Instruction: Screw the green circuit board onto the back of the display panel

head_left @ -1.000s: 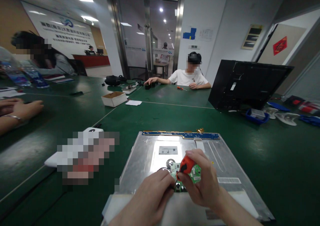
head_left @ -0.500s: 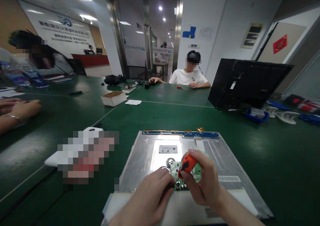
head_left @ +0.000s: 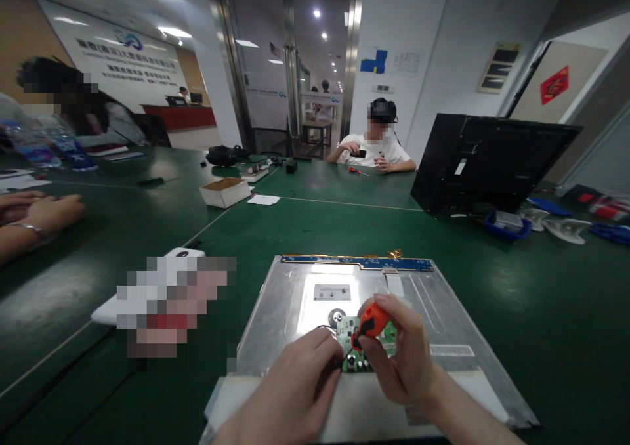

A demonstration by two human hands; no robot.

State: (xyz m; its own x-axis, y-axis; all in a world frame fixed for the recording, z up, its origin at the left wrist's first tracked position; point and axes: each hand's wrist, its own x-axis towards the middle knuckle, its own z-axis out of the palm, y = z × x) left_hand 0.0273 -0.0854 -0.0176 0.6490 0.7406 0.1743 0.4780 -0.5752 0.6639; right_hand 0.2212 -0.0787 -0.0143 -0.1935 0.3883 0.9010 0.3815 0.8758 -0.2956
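My right hand (head_left: 411,356) grips an orange and black screwdriver (head_left: 375,319), held at a slant with its shaft pointing down and left. The tip reaches the lower left corner of a green circuit board (head_left: 348,330), close to my left fingers. My left hand (head_left: 300,373) is closed at the board's left edge, fingers curled and pressed together; what they pinch there is hidden. Under both hands lies a silver metal display panel (head_left: 285,300) with a blue circuit strip (head_left: 325,261) along its far edge. My right hand covers part of the green board.
A black monitor (head_left: 487,163) stands at the right beside a blue tray (head_left: 506,227). An open cardboard box (head_left: 225,193) and a white object (head_left: 105,308), partly blurred out, are on the left. A person (head_left: 378,143) sits opposite; another person's hands (head_left: 49,215) rest at left.
My hands and the screwdriver stay almost in place. Across the table, the person has lifted a small dark object off the table toward the chest.
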